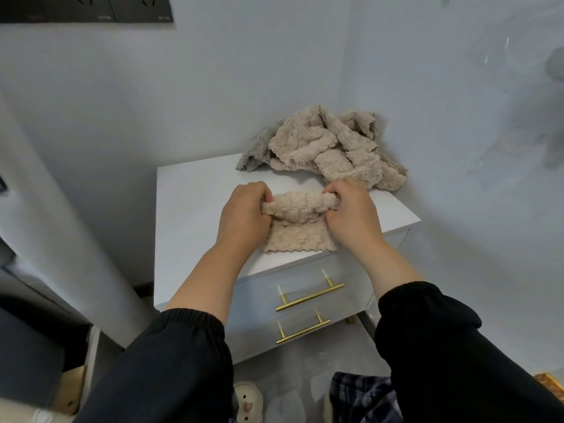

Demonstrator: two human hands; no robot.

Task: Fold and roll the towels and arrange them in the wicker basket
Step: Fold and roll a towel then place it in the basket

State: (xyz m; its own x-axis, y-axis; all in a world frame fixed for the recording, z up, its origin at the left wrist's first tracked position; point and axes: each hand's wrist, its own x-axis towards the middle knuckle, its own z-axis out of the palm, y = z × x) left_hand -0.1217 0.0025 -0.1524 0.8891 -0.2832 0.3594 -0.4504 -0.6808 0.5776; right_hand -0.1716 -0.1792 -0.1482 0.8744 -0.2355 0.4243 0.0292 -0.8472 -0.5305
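A beige fluffy towel (297, 215) lies on the white nightstand top (195, 190), its far part rolled into a tube and its near part flat. My left hand (244, 213) grips the left end of the roll. My right hand (348, 209) grips the right end. Behind it, against the wall corner, sits a loose heap of beige towels (329, 148) with a grey towel (256, 151) at its left. A sliver of a wicker basket (549, 383) shows at the right edge, low down.
The nightstand has two drawers with brass handles (309, 296) facing me. A white pillar (61, 209) stands at the left. Slippers (248, 404) and plaid trouser legs (363, 398) are on the floor below.
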